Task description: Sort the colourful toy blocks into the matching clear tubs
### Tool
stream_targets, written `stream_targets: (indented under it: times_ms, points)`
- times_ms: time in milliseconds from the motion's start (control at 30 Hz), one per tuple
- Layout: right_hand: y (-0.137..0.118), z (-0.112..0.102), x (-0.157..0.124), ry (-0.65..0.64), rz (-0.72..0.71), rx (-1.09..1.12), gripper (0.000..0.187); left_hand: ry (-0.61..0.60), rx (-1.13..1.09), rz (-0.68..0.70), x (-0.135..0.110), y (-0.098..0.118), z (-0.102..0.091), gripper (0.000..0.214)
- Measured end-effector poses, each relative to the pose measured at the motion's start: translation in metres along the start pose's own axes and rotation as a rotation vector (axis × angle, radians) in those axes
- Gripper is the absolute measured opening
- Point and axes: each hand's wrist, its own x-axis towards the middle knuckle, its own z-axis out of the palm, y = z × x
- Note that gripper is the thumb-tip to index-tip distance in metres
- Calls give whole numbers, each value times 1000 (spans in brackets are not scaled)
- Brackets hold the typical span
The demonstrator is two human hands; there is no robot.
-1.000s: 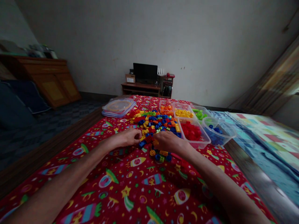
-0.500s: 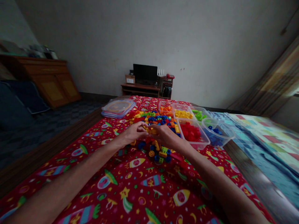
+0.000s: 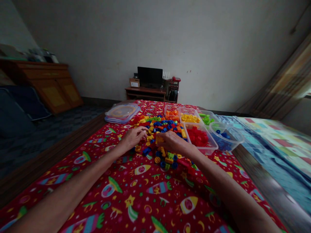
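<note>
A loose pile of coloured toy building blocks [image 3: 167,124] lies on the red patterned tablecloth [image 3: 136,194]. At its left edge is my left hand [image 3: 133,139], fingers apart and curved, holding nothing that I can see. My right hand [image 3: 173,141], over the middle of the pile, has its fingers closed on a yellow building block [image 3: 159,138]. Just below the right hand stands a small wheeled group of blocks [image 3: 168,159], yellow, green and blue. Several blocks near the right fingers are partly hidden by that hand.
Right of the pile stand clear tubs of sorted blocks: red [image 3: 205,151], yellow [image 3: 190,118], orange [image 3: 172,114] and green [image 3: 206,119]. A round tub [image 3: 236,142] holds blue ones. Stacked lids [image 3: 121,112] lie at the back left. A bed [image 3: 274,145] adjoins on the right.
My hands have moved apart. The left hand has drawn back to the left and its fingers have spread, while the right keeps hold of the yellow building block.
</note>
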Motion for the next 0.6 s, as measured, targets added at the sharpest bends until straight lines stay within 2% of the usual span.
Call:
stream_targets:
  times_ms: [67, 200, 367, 467, 600]
  points:
    - [-1, -2, 0, -13, 4, 11, 11, 40, 88, -11, 0, -11, 2, 39]
    - [1, -4, 1, -34, 9, 49, 14, 45, 171, -31, -1, -27, 10, 38]
    - [12, -14, -1, 22, 49, -23, 18, 42, 200, 46, -1, -36, 14, 34]
    - [32, -34, 0, 130, 118, -114, 21, 31, 183, 71, 0, -40, 14, 32]
    - [86, -63, 15, 213, 264, -290, 27, 41, 203, 97, 2, -44, 14, 30]
